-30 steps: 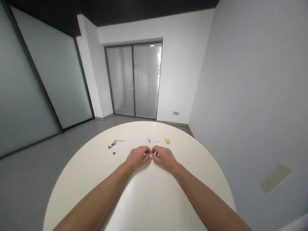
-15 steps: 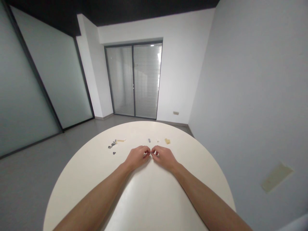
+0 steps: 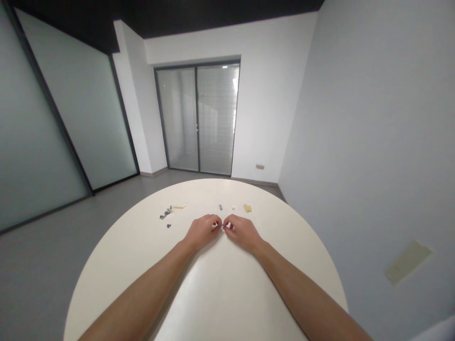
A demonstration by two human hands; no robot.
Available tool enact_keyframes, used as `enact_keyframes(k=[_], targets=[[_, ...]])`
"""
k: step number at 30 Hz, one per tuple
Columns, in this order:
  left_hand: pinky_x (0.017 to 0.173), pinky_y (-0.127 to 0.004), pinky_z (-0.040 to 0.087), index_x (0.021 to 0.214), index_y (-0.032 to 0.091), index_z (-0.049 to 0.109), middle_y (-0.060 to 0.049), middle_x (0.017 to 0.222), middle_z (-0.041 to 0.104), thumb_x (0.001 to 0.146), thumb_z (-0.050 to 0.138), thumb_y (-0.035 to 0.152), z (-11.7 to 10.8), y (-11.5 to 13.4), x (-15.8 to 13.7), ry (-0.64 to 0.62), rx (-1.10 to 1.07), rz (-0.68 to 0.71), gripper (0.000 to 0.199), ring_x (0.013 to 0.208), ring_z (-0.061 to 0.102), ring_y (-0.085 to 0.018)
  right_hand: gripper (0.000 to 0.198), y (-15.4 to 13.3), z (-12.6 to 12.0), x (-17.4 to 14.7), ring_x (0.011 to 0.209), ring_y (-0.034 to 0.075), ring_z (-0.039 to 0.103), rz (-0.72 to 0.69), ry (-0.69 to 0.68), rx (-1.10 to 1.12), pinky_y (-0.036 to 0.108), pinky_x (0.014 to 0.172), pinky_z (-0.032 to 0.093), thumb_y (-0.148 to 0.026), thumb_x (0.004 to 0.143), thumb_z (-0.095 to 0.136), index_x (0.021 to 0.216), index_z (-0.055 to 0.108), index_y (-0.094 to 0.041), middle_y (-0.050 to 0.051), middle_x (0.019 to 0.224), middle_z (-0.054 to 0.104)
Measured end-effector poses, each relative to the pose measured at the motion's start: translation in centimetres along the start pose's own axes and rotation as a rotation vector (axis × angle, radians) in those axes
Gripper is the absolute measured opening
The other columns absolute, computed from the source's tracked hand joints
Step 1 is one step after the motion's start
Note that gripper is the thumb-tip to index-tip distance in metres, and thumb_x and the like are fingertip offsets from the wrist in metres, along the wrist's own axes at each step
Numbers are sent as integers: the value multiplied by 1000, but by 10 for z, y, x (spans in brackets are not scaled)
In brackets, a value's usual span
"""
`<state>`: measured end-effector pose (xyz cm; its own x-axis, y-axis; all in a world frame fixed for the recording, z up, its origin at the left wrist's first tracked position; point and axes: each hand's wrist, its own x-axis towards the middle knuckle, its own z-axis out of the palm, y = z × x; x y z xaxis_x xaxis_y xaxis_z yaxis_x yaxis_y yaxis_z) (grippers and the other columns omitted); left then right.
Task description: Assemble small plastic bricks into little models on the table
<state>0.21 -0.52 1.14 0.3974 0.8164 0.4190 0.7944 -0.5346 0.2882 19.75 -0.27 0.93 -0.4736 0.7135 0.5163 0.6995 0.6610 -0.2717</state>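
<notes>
My left hand [image 3: 203, 231] and my right hand [image 3: 244, 231] meet fingertip to fingertip over the middle of the round table [image 3: 220, 293]. Both are closed in a pinch. Between the fingertips shows a tiny dark grey piece [image 3: 222, 226], mostly covered, its exact kind too small to make out. Just beyond the hands lie a small blue-grey block [image 3: 221, 207], a tiny white piece [image 3: 233, 207] and a flat yellowish piece [image 3: 248, 208].
On the table's left side sits a loose cluster of small grey and black pieces [image 3: 166, 213], with a thin tan strip [image 3: 178, 207] beside it. A single dark piece [image 3: 168, 226] lies nearer to me. A plain wall [image 3: 373, 142] rises close on the right.
The fingertips have shifted very slightly, and the small grey piece between them shows more clearly now. The pieces on the table have stayed in place.
</notes>
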Motion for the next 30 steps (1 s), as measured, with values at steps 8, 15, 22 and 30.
enact_keyframes(k=[8, 15, 22, 30], targets=[[80, -25, 47, 98, 26, 66, 0, 98, 70, 88, 52, 26, 1, -1, 0, -10, -7, -28, 17, 94, 62, -16, 12, -1, -1, 0, 77, 13, 63, 11, -12, 5, 24, 74, 43, -19, 86, 57, 95, 63, -24, -1, 90, 68], [79, -25, 47, 99, 27, 65, 1, 100, 70, 88, 51, 23, 2, -3, 0, -4, -1, -4, 19, 94, 63, -16, 13, 0, 0, 0, 77, 13, 63, 19, -11, 9, 24, 74, 43, -19, 86, 57, 97, 62, -25, -1, 92, 69], [77, -24, 47, 101, 28, 65, 1, 100, 70, 88, 50, 19, 3, -6, 0, -8, 13, -5, 22, 94, 63, -16, 14, 0, -1, -1, 78, 13, 63, 32, -21, 5, 25, 74, 43, -20, 86, 56, 98, 61, -24, 0, 92, 69], [77, -25, 46, 101, 27, 65, 1, 100, 70, 87, 50, 19, 2, -4, 0, -33, 24, -35, 22, 94, 62, -16, 14, 0, 0, 0, 79, 13, 62, 42, -33, -8, 24, 75, 43, -20, 87, 55, 98, 63, -24, 0, 93, 69]])
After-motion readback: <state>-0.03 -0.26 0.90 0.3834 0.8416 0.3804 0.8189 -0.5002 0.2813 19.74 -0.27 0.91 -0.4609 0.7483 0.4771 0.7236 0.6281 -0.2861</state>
